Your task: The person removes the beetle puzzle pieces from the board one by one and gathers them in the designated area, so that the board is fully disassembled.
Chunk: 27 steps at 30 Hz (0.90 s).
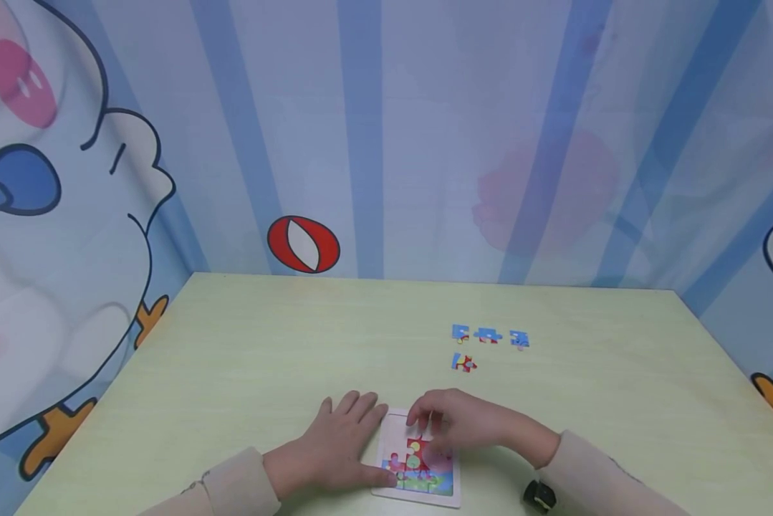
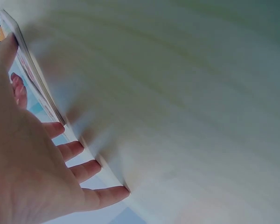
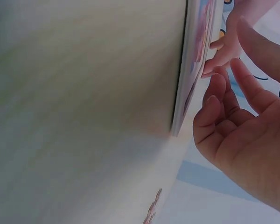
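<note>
At the left of the puzzle tray, the left hand lies spread on the surface, fingers straight and thumb laid over the tray's left edge; it grips nothing. The tray itself sits with its long axis running away from the person, tilted slightly. Joined pieces fill its near part, while bare backing shows at its far left. Over the tray's right side hangs the right hand, fingers loosely bent, with nothing visible between them.

Beyond the tray and to its right lie the loose pieces: a row of three, and a fourth piece closer to the tray, below the row's left end. The right hand is the nearer of the two to all four. A small black object shows right of the tray, by the right sleeve; what it is cannot be told.

The right hand hides the tray's far right part, and its thumb is blurred. Both wrist views catch the tray only at a steep slant, its picture unreadable there.
</note>
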Available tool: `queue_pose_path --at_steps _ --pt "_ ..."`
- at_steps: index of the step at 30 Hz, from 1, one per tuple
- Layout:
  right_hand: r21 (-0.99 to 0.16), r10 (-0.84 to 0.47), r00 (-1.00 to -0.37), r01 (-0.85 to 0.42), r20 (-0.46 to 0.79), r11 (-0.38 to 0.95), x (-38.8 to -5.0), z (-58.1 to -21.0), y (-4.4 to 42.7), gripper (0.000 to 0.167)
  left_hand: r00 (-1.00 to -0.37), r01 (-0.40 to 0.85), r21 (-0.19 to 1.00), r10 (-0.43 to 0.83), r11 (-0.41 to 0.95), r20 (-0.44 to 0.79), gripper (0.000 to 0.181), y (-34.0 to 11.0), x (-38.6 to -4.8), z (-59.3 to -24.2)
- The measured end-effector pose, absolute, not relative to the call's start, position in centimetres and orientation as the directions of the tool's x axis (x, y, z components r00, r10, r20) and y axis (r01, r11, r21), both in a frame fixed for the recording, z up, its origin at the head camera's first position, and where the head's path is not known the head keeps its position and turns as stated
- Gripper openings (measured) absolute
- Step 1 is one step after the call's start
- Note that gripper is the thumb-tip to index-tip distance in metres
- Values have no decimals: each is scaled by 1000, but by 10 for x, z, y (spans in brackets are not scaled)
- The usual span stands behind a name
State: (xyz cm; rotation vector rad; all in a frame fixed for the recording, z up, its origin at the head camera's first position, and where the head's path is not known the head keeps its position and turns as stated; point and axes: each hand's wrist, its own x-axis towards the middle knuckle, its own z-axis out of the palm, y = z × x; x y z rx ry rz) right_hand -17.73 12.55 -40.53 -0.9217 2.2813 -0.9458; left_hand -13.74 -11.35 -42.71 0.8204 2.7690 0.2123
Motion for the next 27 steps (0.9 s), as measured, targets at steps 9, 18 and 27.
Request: queue_pose_path --at_steps 9,18,27 --pt "-680 -715 -657 -412 -238 606 -174 -411 121 36 -812 515 210 552 831 -190 101 -113 -136 -427" --pt "-614 -701 -668 -452 -248 648 -174 -414 116 39 -812 520 204 554 829 -184 100 -113 -135 -427" --pt "-567 -701 -661 -481 -267 669 -173 -412 113 34 -812 525 203 558 826 -172 99 -113 -135 -425"
